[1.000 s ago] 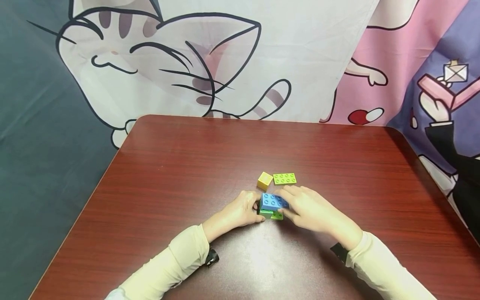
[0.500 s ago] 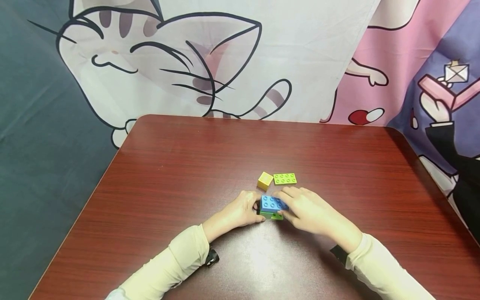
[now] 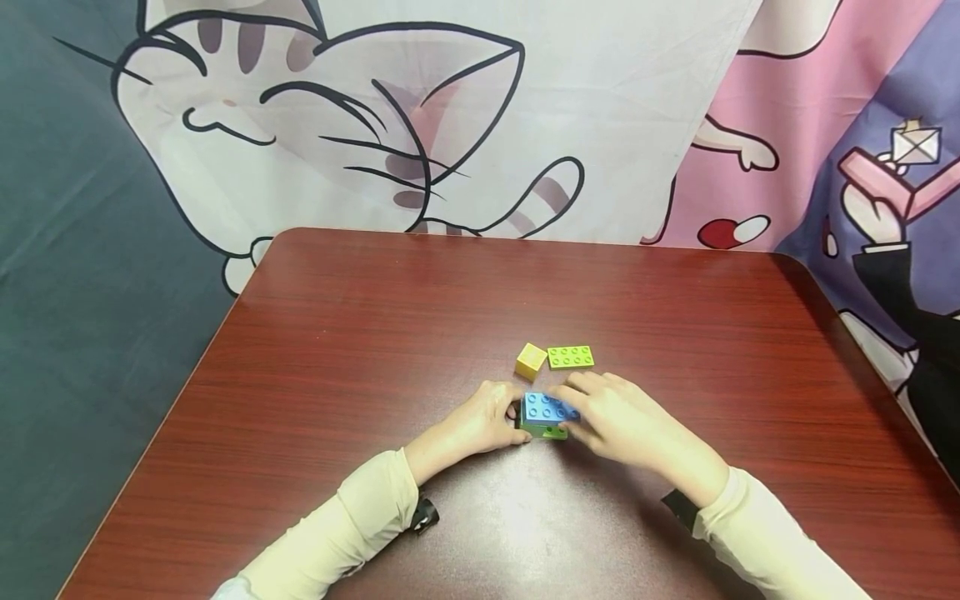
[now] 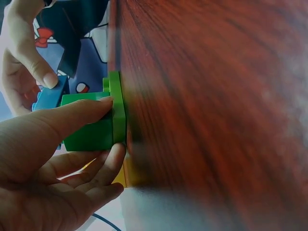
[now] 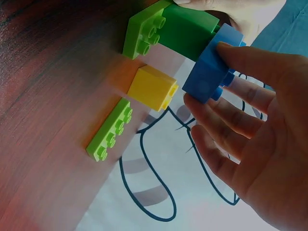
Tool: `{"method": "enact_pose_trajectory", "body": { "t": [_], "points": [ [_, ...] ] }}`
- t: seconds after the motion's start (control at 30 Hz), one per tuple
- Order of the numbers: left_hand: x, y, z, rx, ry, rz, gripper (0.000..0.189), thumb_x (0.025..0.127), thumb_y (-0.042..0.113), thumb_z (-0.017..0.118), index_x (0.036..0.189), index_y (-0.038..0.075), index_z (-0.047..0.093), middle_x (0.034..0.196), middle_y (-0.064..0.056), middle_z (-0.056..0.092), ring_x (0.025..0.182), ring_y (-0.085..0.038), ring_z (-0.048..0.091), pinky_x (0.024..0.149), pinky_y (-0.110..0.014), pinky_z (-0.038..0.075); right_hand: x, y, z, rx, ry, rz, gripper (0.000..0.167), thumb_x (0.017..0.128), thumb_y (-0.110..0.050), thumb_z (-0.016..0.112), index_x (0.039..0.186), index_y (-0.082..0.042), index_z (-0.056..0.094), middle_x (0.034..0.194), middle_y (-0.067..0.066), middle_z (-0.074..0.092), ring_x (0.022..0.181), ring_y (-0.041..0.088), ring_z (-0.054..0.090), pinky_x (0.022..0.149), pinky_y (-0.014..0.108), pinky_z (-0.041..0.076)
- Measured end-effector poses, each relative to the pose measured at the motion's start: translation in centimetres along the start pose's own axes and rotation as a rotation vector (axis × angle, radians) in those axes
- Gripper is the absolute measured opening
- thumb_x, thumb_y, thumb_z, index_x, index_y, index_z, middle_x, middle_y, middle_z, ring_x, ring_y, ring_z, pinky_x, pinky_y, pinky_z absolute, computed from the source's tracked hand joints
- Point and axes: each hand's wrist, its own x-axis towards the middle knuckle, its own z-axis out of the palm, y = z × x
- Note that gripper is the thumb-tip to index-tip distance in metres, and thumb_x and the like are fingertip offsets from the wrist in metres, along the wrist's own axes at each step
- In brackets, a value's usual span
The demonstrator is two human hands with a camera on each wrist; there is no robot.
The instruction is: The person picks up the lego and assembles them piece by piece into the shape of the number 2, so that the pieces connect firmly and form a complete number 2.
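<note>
A blue toy brick [image 3: 545,408] with studs on top lies over a dark green brick [image 4: 91,122], which stands on a lime green plate brick [image 4: 117,108] on the table. My left hand [image 3: 491,417] grips the dark green brick and the plate brick at their left end, thumb on the near side. With thumb and fingers, my right hand [image 3: 618,417] pinches the blue brick by its long sides. In the right wrist view the blue brick sits slantwise at the green brick's top, some studs showing between them. How firmly they join I cannot tell.
Just beyond the hands are a yellow brick [image 3: 531,362] and a second lime green plate brick [image 3: 570,357], both on the brown table [image 3: 390,308]. A curtain [image 3: 615,100] with cartoon cats hangs behind the table's far edge.
The blue brick has come down slightly and toward me, hiding more of the dark green brick. My right hand still pinches it, and my left hand has barely moved.
</note>
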Motion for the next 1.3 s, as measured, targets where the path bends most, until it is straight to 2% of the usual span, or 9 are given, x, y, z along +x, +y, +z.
{"method": "enact_pose_trajectory", "body": {
  "t": [0.3, 0.67, 1.0, 1.13, 1.3],
  "points": [
    [0.1, 0.0, 0.0, -0.009, -0.005, -0.019, 0.03, 0.067, 0.011, 0.081, 0.093, 0.005, 0.067, 0.077, -0.003, 0.061, 0.069, -0.012, 0.055, 0.059, -0.019, 0.044, -0.1, 0.0, 0.1, -0.004, 0.019, -0.015, 0.04, 0.072, -0.018, 0.078, 0.108, -0.009, 0.064, 0.087, 0.0, 0.058, 0.079, 0.015, 0.057, 0.069, 0.035, 0.048],
    [-0.1, -0.1, 0.1, 0.02, -0.002, -0.014, 0.03, 0.067, 0.013, 0.082, 0.091, 0.004, 0.066, 0.079, -0.005, 0.063, 0.07, -0.012, 0.058, 0.06, -0.018, 0.045, 0.0, -0.2, 0.2, 0.002, 0.041, -0.023, 0.039, 0.07, -0.021, 0.08, 0.104, -0.009, 0.064, 0.089, 0.0, 0.058, 0.08, 0.015, 0.057, 0.07, 0.035, 0.049],
    [-0.1, 0.0, 0.1, 0.051, 0.0, -0.005, 0.032, 0.068, 0.015, 0.081, 0.093, 0.003, 0.065, 0.08, -0.004, 0.062, 0.071, -0.011, 0.057, 0.06, -0.017, 0.045, 0.1, -0.4, 0.0, -0.003, 0.026, -0.002, 0.04, 0.069, -0.024, 0.081, 0.102, -0.009, 0.065, 0.092, 0.002, 0.06, 0.082, 0.017, 0.059, 0.071, 0.037, 0.05],
    [-0.5, 0.0, 0.0, 0.06, 0.013, 0.053, 0.039, 0.07, 0.018, 0.081, 0.101, 0.003, 0.063, 0.09, -0.005, 0.064, 0.079, -0.014, 0.059, 0.067, -0.02, 0.047, 0.1, -0.3, 0.1, 0.0, 0.024, -0.006, 0.039, 0.069, -0.025, 0.081, 0.1, -0.008, 0.065, 0.091, 0.002, 0.059, 0.081, 0.017, 0.059, 0.071, 0.036, 0.051],
    [-1.2, 0.2, -0.6, 0.001, 0.117, 0.208, 0.05, 0.073, 0.021, 0.079, 0.114, 0.001, 0.059, 0.104, -0.008, 0.064, 0.091, -0.02, 0.062, 0.079, -0.03, 0.051, 0.2, -0.1, 0.0, 0.023, 0.014, -0.011, 0.037, 0.07, -0.024, 0.08, 0.099, -0.008, 0.064, 0.088, 0.001, 0.058, 0.077, 0.016, 0.057, 0.069, 0.036, 0.05]
  ]
}}
